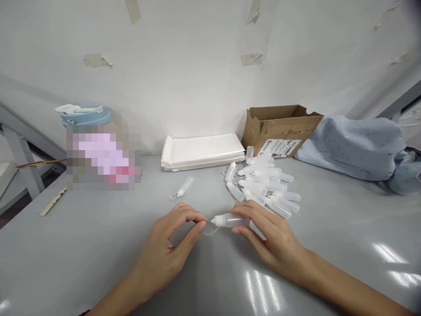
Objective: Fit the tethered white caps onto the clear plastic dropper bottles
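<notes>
My right hand (263, 228) is closed around a small translucent squeeze bottle (232, 220), which lies level with its white nozzle pointing left. A thin metal needle tip (208, 221) sticks out of the nozzle, and the thumb and forefinger of my left hand (179, 232) pinch its end. My fingertips hide whatever else is in that pinch. Below the nozzle a thin white strap (212, 232) curves toward the left fingers. Just beyond my right hand lies a pile of similar bottles (263, 182). One single bottle (186, 186) rests apart, beyond my left hand.
A stack of white padded envelopes (204, 151) lies against the wall. Right of it stands an open cardboard box (279, 129), then a light blue cloth item (348, 147). At the left are a blurred-out object (103, 153), a blue lid (86, 115) and a narrow strip (53, 202).
</notes>
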Demonstrator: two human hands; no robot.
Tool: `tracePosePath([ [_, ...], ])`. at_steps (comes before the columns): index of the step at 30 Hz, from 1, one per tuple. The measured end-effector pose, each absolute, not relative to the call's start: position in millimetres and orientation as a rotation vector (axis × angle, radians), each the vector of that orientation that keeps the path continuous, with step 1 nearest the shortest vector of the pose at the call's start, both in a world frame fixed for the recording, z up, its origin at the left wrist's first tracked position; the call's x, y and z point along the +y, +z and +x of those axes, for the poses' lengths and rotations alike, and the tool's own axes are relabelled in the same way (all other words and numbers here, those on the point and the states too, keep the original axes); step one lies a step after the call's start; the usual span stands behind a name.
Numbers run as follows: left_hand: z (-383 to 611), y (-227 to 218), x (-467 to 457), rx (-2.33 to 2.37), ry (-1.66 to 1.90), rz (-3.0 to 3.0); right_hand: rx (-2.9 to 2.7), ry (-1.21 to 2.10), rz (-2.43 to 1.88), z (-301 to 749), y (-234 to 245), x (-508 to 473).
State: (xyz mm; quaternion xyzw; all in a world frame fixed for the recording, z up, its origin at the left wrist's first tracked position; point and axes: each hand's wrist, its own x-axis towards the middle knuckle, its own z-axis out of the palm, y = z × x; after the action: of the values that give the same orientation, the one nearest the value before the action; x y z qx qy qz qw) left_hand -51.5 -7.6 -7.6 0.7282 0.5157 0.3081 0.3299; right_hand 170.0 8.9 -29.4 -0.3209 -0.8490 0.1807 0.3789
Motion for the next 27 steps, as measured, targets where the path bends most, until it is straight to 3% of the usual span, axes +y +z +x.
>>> tracePosePath([
  [27, -46, -18, -12, 1.284, 0.738, 1.875, -2.143, 0.288, -0.762, 165, -38, 1],
])
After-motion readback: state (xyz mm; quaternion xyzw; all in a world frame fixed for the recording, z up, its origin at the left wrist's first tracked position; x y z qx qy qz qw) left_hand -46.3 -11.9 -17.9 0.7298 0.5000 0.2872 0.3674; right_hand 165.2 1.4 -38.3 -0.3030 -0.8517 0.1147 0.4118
